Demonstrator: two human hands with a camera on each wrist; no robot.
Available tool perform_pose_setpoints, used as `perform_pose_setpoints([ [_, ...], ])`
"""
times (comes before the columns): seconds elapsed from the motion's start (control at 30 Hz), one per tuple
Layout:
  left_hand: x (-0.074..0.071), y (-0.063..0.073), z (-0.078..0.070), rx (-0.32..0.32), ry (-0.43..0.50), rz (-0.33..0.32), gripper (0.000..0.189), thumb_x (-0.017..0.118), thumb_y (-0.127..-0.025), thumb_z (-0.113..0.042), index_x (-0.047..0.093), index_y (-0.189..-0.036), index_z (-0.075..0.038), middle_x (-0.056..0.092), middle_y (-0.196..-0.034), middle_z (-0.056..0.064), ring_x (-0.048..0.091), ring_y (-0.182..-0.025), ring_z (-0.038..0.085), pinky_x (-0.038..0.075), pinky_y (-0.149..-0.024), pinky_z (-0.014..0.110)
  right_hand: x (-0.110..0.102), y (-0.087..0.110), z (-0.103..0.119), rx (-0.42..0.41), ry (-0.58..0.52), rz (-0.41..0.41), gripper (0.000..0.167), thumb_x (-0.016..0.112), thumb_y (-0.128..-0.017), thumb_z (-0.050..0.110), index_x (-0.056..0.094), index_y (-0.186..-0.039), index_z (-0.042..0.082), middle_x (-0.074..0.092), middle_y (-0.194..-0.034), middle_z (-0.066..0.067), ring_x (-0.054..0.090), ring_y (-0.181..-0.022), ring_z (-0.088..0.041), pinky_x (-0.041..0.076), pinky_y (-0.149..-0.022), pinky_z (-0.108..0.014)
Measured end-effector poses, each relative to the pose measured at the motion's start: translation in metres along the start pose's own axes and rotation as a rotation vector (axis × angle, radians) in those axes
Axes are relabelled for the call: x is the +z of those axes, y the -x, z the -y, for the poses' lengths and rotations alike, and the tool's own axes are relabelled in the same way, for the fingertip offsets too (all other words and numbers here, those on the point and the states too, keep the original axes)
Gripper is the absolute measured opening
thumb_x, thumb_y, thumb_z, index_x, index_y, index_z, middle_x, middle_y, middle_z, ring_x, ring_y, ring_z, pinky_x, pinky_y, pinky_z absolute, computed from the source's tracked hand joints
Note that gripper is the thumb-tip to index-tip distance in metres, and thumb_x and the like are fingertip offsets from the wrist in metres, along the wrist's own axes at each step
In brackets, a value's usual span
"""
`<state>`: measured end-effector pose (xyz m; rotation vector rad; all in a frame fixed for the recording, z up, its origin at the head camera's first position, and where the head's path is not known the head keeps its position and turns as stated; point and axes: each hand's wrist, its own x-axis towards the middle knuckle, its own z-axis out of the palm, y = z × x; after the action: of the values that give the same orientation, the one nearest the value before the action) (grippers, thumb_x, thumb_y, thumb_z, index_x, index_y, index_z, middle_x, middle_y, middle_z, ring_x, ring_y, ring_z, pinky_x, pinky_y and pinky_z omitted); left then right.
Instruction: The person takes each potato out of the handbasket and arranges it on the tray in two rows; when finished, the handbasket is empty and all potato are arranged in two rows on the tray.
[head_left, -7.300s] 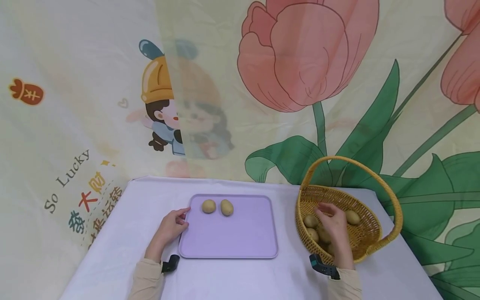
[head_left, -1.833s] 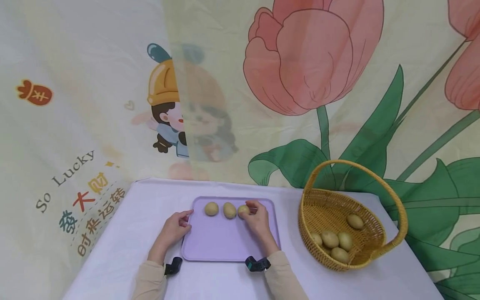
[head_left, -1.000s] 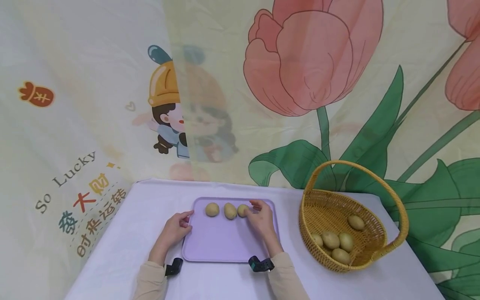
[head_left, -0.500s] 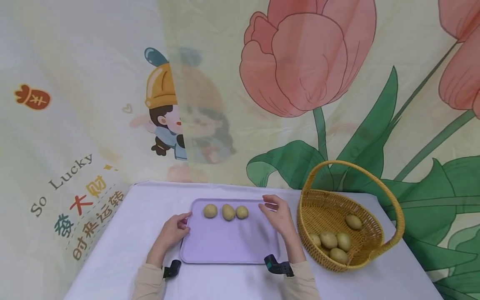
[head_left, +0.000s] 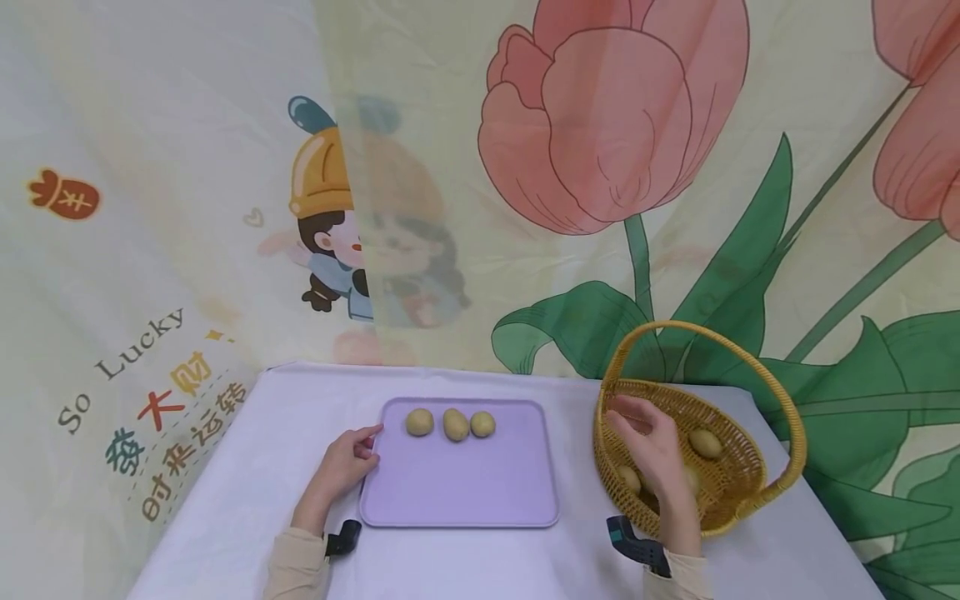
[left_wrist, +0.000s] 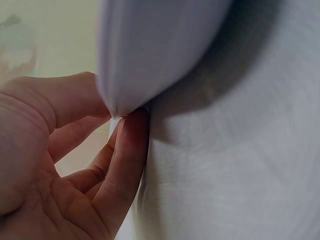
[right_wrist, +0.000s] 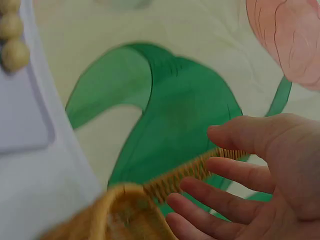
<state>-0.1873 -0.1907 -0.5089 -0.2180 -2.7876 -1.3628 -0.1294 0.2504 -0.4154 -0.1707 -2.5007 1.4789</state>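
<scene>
A light purple tray [head_left: 465, 492] lies on the table with three potatoes in a row near its far edge: a left potato [head_left: 419, 422], a middle potato [head_left: 455, 425] and a right potato [head_left: 483, 424]. My left hand [head_left: 341, 468] pinches the tray's left rim; close up in the left wrist view, the thumb and fingertips meet at the rim. Over the wicker basket [head_left: 731, 496] on the right, my right hand [head_left: 651, 446] hovers with spread, slightly bent fingers and nothing in them. One potato [head_left: 705, 443] shows at the basket's right side; others are partly hidden under the hand.
A tall arched handle [head_left: 783, 392] rises over the basket and leans right. White cloth [head_left: 420, 567] covers the table. Behind it hangs a printed curtain [head_left: 420, 208] with tulips and a cartoon figure. Each wrist wears a small black camera [head_left: 345, 537].
My right hand brought a third potato to the tray, set it beside the other two, let go and moved right, back over the basket. My left hand stayed at the tray's rim.
</scene>
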Motion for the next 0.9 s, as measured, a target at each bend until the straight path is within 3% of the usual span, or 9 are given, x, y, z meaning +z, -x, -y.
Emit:
perform_pose_setpoints([
  [0.2,-0.001,0.0,-0.002,-0.001,-0.002,0.008,0.051,0.069,-0.075,0.007,0.062,-0.125,0.008,0.06,-0.093,0.011,0.061,-0.079,0.021,0.05,-0.07,0.027,-0.029,0.011,-0.025,0.067,0.088,0.017,0.047,0.056,-0.1,0.028,0.052,-0.135,-0.004,0.056,-0.132,-0.026,0.053,-0.119,-0.037,0.042,-0.084,-0.017],
  [0.33,-0.001,0.0,-0.001,-0.015,-0.011,-0.002,0.051,0.069,-0.075,0.007,0.062,-0.125,0.007,0.06,-0.093,0.011,0.061,-0.079,0.02,0.05,-0.07,0.027,-0.035,0.015,-0.034,0.101,0.108,0.037,0.052,0.055,-0.101,0.032,0.049,-0.137,-0.004,0.053,-0.134,-0.026,0.05,-0.123,-0.039,0.046,-0.095,-0.037],
  [0.47,-0.001,0.001,0.0,-0.017,-0.006,0.008,0.051,0.068,-0.075,0.007,0.061,-0.126,0.008,0.06,-0.093,0.01,0.06,-0.079,0.019,0.05,-0.069,0.026,-0.036,0.016,-0.039,0.136,0.102,0.058,0.053,0.054,-0.101,0.031,0.047,-0.138,-0.005,0.05,-0.135,-0.029,0.047,-0.125,-0.044,0.042,-0.1,-0.055],
  [0.9,-0.001,0.001,0.0,-0.004,-0.007,0.002,0.05,0.07,-0.076,0.006,0.062,-0.125,0.008,0.06,-0.093,0.01,0.06,-0.079,0.019,0.05,-0.07,0.027,-0.039,0.017,-0.059,0.194,0.193,0.075,0.051,0.058,-0.098,0.018,0.044,-0.136,-0.013,0.047,-0.132,-0.037,0.047,-0.122,-0.051,0.043,-0.098,-0.057],
])
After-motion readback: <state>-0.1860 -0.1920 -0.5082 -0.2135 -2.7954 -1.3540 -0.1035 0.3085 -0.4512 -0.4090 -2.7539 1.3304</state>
